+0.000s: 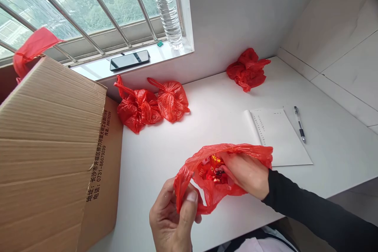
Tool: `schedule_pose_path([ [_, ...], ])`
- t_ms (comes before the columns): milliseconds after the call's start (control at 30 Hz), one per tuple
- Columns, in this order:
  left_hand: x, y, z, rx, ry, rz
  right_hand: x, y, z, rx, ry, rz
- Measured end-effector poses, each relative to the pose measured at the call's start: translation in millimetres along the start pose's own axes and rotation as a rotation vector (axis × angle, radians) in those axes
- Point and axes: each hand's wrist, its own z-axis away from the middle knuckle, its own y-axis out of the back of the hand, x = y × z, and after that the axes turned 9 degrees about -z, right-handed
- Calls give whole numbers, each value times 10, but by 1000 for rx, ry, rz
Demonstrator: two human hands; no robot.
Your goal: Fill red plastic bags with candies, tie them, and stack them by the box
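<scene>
A thin red plastic bag (218,201) is held with its mouth open above the table. My left hand (177,216) pinches the bag's handle and rim between thumb and fingers at its left side. Reaching in from the right, my right hand (251,173) is inside the bag; its fingertips are hidden there, so whether they grip anything does not show. Small shiny red wrapped packets (217,171), with some gold and dark print, lie within the bag beside the right fingers.
A large cardboard box (50,149) stands at left. Along the wall sit tied red bags (173,100) and a crumpled red bag (248,69). A notepad (286,141) and pen (299,124) lie at right. The windowsill bears a phone (130,60) and water bottle (169,15).
</scene>
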Motion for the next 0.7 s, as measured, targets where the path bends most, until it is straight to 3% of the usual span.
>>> schedule_pose_path([
  [167,-6,-7,1,-15,9,14,-15,2,18,-29,-44,248],
  [300,-35,12,11,-28,16,13,-88,-198,-5,-143,-29,192],
  [433,-62,23,23,-38,17,-5,-138,-318,-34,-129,-111,-111],
  [600,-66,9,33,-28,28,7,-202,-270,-45,-97,-233,-888],
  [700,-55,2,40,-27,32,25,-192,-279,-46,-108,-177,-903],
])
